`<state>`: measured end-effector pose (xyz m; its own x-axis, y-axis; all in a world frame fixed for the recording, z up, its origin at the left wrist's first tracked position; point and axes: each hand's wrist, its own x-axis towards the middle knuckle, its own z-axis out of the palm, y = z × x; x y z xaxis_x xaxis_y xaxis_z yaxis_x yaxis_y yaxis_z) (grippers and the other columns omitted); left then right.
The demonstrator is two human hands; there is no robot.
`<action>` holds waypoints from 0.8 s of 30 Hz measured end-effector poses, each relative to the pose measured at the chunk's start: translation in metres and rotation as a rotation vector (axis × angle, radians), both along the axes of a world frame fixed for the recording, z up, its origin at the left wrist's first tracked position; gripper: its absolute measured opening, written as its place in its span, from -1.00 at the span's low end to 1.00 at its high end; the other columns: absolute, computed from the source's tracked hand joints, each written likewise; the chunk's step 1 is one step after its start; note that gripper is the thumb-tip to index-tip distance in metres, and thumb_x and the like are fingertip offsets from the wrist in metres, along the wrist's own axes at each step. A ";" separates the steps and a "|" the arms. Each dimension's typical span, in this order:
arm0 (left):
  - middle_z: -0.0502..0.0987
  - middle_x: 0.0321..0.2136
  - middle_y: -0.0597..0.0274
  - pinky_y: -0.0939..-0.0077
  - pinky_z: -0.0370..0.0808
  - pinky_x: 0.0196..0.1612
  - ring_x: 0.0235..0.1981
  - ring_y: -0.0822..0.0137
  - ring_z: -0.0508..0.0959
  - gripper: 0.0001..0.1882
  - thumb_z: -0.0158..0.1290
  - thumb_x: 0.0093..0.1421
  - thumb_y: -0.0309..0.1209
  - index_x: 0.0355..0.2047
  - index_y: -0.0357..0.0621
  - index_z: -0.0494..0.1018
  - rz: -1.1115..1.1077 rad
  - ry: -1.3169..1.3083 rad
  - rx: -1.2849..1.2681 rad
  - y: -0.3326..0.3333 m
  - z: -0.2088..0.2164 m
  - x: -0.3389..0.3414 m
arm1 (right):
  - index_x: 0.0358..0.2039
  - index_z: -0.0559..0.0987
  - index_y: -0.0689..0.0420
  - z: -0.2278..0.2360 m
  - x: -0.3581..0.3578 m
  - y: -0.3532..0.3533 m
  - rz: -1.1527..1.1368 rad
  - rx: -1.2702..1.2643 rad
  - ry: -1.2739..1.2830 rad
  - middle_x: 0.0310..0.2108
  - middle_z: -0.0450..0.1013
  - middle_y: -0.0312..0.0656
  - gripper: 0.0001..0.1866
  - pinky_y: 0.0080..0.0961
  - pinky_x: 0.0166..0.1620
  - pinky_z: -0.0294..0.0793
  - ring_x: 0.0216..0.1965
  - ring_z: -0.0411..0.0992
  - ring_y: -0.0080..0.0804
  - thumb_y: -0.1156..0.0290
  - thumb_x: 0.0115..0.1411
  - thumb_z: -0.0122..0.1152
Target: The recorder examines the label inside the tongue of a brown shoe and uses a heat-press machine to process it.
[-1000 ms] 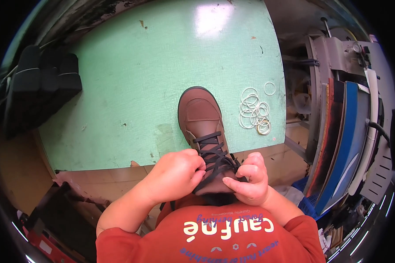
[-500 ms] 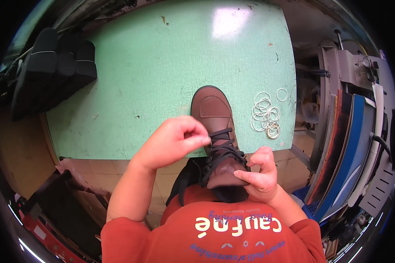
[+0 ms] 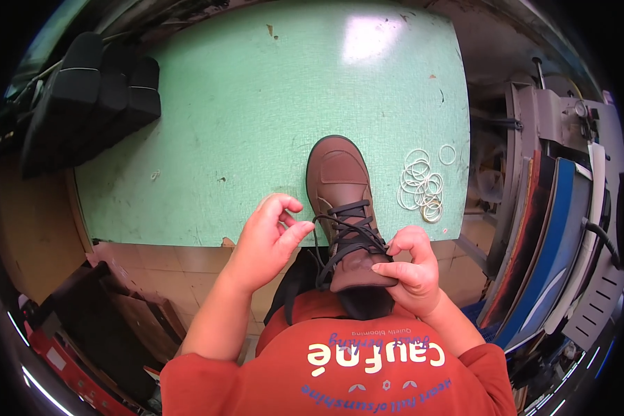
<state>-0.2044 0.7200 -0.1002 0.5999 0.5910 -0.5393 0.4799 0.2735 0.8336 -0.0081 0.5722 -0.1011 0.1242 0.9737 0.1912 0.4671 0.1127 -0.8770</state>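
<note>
So I'm standing here watching someone fiddle with a brown lace-up boot [image 3: 340, 184], toe pointing away from them. Its front part sits on a green tabletop [image 3: 256, 125], and the ankle end sticks out past the near edge, right up by the person's red T-shirt [image 3: 256, 381]. Black laces [image 3: 351, 206] criss-cross up the front.

Left hand [image 3: 265, 239] is up in the air on the boot's left side, fingers curled, thumb and index tip a bit apart. One lace strand [image 3: 324, 216] bows out right beside that thumb, but honestly I can't tell if they're touching. Right hand [image 3: 417, 272] has hold of the boot up near the top: thumb pressed on the brown tongue [image 3: 353, 275], index finger bent at the side by the laces.

Over to the right of the boot there's a loose pile of thin white rubber bands [image 3: 416, 182], plus a single band [image 3: 447, 154] just apart from it. Far left, some chunky black pieces [image 3: 83, 97] stand bundled with pale bands around them. Off the table's right side you've got upright panels, including a blue one [image 3: 551, 229], and a slotted grey plate [image 3: 598, 301].
</note>
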 end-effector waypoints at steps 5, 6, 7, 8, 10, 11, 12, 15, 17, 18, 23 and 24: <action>0.41 -0.45 0.29 0.61 0.33 -0.31 -0.41 0.48 0.37 -0.84 0.11 -0.01 -0.46 -0.43 -0.26 0.40 -0.167 -0.186 -0.012 -0.020 0.021 -0.014 | -0.55 0.51 0.04 0.001 -0.002 0.000 -0.029 -0.022 0.015 -0.46 0.27 -0.25 -0.72 -0.39 -0.34 0.23 -0.41 0.27 -0.29 0.56 -0.40 0.31; 0.42 -0.45 0.29 0.61 0.34 -0.30 -0.40 0.46 0.40 -0.88 0.09 0.01 -0.49 -0.44 -0.25 0.40 -0.244 -0.251 0.052 -0.029 0.020 -0.011 | -0.55 0.51 0.04 0.001 -0.002 0.000 -0.033 -0.022 0.027 -0.46 0.27 -0.26 -0.72 -0.39 -0.33 0.23 -0.41 0.27 -0.28 0.55 -0.40 0.30; 0.43 -0.50 0.27 0.58 0.36 -0.31 -0.43 0.43 0.41 -0.91 -0.01 0.12 -0.48 -0.41 -0.25 0.38 -0.149 -0.161 -0.145 -0.035 0.021 -0.008 | -0.56 0.51 0.04 0.000 -0.002 0.001 -0.040 -0.021 0.038 -0.46 0.28 -0.26 -0.72 -0.39 -0.33 0.23 -0.40 0.28 -0.28 0.55 -0.40 0.30; 0.43 -0.50 0.27 0.58 0.36 -0.31 -0.43 0.43 0.41 -0.91 -0.01 0.12 -0.48 -0.41 -0.25 0.38 -0.147 -0.159 -0.142 -0.036 0.016 -0.009 | -0.56 0.51 0.04 0.001 -0.001 0.002 -0.037 -0.018 0.040 -0.46 0.28 -0.26 -0.72 -0.39 -0.33 0.23 -0.40 0.28 -0.28 0.55 -0.40 0.30; 0.42 -0.54 0.24 0.57 0.37 -0.33 -0.46 0.42 0.41 -0.86 -0.12 0.21 -0.42 -0.39 -0.24 0.34 0.309 -0.379 -0.495 -0.034 0.003 -0.008 | -0.57 0.51 0.04 0.002 0.002 0.004 0.025 -0.004 0.009 -0.46 0.29 -0.26 -0.73 -0.38 -0.32 0.23 -0.39 0.29 -0.27 0.54 -0.41 0.30; 0.41 -0.55 0.19 0.59 0.37 -0.36 -0.49 0.42 0.41 -0.81 -0.19 0.25 -0.38 -0.38 -0.25 0.33 0.326 -0.420 -0.513 -0.028 0.002 -0.008 | -0.57 0.51 0.04 0.001 0.003 0.004 0.025 -0.005 0.007 -0.46 0.29 -0.26 -0.73 -0.38 -0.32 0.23 -0.39 0.29 -0.27 0.54 -0.41 0.30; 0.41 -0.55 0.19 0.59 0.37 -0.36 -0.49 0.42 0.41 -0.81 -0.19 0.25 -0.38 -0.38 -0.25 0.33 0.326 -0.421 -0.513 -0.023 0.002 -0.009 | -0.57 0.51 0.04 0.001 0.003 0.004 0.033 -0.004 -0.003 -0.46 0.30 -0.26 -0.73 -0.37 -0.32 0.24 -0.39 0.29 -0.27 0.53 -0.41 0.30; 0.41 -0.47 0.21 0.63 0.39 -0.43 -0.50 0.47 0.41 -0.79 -0.17 0.23 -0.43 -0.28 -0.31 0.39 0.296 -0.416 -0.644 -0.010 0.009 -0.001 | -0.57 0.51 0.04 0.000 0.003 0.002 0.025 0.002 -0.009 -0.45 0.30 -0.25 -0.73 -0.37 -0.32 0.24 -0.38 0.30 -0.27 0.52 -0.41 0.30; 0.41 -0.44 0.24 0.64 0.39 -0.43 -0.50 0.47 0.41 -0.81 -0.15 0.20 -0.47 -0.29 -0.30 0.42 0.099 -0.263 -0.419 0.000 0.006 0.000 | -0.56 0.51 0.04 -0.001 0.001 0.001 0.006 0.007 -0.006 -0.45 0.30 -0.25 -0.73 -0.37 -0.32 0.24 -0.38 0.30 -0.27 0.53 -0.41 0.30; 0.41 -0.42 0.26 0.65 0.39 -0.44 -0.50 0.48 0.41 -0.82 -0.14 0.17 -0.52 -0.30 -0.30 0.44 -0.095 -0.110 -0.193 0.002 0.005 0.000 | -0.56 0.52 0.04 -0.001 0.000 0.000 -0.011 0.008 0.005 -0.44 0.30 -0.25 -0.72 -0.38 -0.32 0.24 -0.38 0.29 -0.27 0.53 -0.41 0.30; 0.37 -0.64 0.26 0.59 0.32 -0.50 -0.56 0.46 0.39 -0.91 0.11 -0.07 -0.51 -0.50 -0.25 0.50 -0.391 -0.010 0.077 -0.010 0.008 0.023 | -0.55 0.53 0.03 0.000 -0.002 0.000 -0.046 0.002 0.010 -0.43 0.30 -0.24 -0.71 -0.40 -0.32 0.24 -0.38 0.29 -0.28 0.53 -0.42 0.31; 0.37 -0.64 0.26 0.59 0.32 -0.50 -0.56 0.46 0.39 -0.91 0.11 -0.07 -0.51 -0.50 -0.25 0.50 -0.392 -0.012 0.077 -0.009 0.007 0.026 | -0.54 0.53 0.03 0.000 -0.001 0.000 -0.037 0.004 0.007 -0.43 0.30 -0.24 -0.71 -0.40 -0.32 0.23 -0.38 0.29 -0.28 0.53 -0.42 0.31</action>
